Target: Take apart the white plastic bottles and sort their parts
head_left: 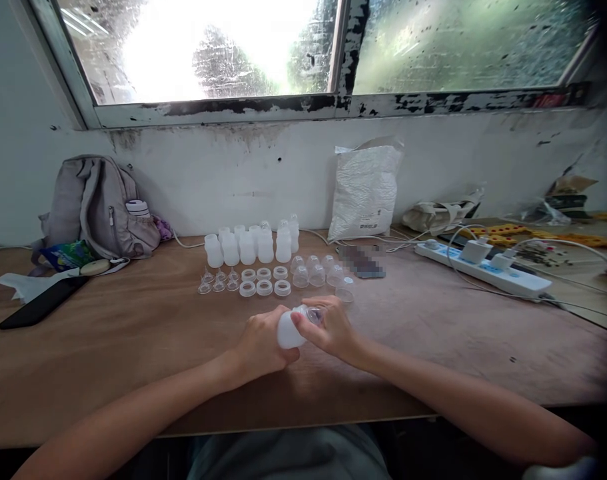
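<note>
My left hand (264,343) is wrapped round the body of a milky white baby bottle (288,331), tilted with its top toward the right. At that top, the fingers of my right hand (336,331) close round the collar and a clear teat (314,315); my fingers partly hide both. Just beyond my hands lie rows of white screw rings (264,288) and, to their left, several clear teats (218,285). Clear dome caps (316,275) stand to the right of the rings. Behind them is a group of white bottles (247,249), some at the right end topped with clear caps.
A grey backpack (96,207) and a black flat case (43,303) are at the left. A phone (366,261) lies before a white padded bag (366,190) against the wall. The right side holds a power strip (483,269) with cables and yellow items (533,237).
</note>
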`<state>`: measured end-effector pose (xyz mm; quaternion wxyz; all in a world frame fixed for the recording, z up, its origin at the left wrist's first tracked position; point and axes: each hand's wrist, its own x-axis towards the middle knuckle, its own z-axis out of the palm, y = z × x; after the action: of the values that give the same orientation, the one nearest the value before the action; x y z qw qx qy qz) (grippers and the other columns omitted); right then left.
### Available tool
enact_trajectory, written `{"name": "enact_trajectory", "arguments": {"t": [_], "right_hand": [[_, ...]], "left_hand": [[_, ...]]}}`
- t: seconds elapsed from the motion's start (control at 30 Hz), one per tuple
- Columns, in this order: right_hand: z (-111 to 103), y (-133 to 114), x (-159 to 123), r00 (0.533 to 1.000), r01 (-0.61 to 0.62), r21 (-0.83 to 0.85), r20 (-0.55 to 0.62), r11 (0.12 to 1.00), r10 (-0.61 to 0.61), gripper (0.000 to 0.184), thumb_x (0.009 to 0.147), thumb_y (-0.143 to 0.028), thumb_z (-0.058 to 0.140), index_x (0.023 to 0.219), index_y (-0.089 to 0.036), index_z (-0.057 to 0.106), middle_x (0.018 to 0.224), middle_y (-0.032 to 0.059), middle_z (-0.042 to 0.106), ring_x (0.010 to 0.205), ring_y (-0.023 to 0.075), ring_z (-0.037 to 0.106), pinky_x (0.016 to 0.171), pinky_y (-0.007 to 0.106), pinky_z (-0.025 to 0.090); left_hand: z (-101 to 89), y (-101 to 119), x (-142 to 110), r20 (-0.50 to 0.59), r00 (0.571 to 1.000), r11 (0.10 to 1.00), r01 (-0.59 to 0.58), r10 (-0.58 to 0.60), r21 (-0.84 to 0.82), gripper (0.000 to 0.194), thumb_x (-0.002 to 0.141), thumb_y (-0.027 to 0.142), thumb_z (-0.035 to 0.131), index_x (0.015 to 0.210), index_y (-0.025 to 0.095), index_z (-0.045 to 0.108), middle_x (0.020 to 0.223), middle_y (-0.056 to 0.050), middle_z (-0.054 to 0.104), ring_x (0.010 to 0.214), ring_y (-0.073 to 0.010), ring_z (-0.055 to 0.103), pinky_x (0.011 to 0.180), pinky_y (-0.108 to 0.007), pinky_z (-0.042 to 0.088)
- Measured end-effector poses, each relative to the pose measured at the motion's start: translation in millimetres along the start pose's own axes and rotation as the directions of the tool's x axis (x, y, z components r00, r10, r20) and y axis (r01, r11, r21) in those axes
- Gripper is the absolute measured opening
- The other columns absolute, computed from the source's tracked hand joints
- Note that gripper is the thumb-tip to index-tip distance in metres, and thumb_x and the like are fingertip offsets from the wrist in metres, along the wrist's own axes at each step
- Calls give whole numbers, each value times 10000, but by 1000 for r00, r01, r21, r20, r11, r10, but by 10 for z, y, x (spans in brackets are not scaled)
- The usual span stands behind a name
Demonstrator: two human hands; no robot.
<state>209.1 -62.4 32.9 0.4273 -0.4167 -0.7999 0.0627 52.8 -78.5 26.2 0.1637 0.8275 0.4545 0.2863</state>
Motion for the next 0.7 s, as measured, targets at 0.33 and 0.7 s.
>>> {"name": "enact_trajectory", "arguments": {"t": [0.33,0.7], "right_hand": [[-43,-33,-21,976,162,219,109,962,-189,486,686,-578,420,419,-209,252,423,-34,234,408,84,221,423,261,187],[-163,418,360,957,-111,383,290,917,-6,303,761,-458,514,844,-168,484,582,-46,380,501,75,325,457,205,257]], "left_hand": [[-157,45,9,606,789,694,379,104,-612,181,508,130,604,663,145,512,620,25,512,551,-104,468,502,-222,360],[-409,-226,140,474,877,320,429,74,-845,304,477,108,583,779,123,554,582,0,524,506,-114,499,474,-232,393]]}}
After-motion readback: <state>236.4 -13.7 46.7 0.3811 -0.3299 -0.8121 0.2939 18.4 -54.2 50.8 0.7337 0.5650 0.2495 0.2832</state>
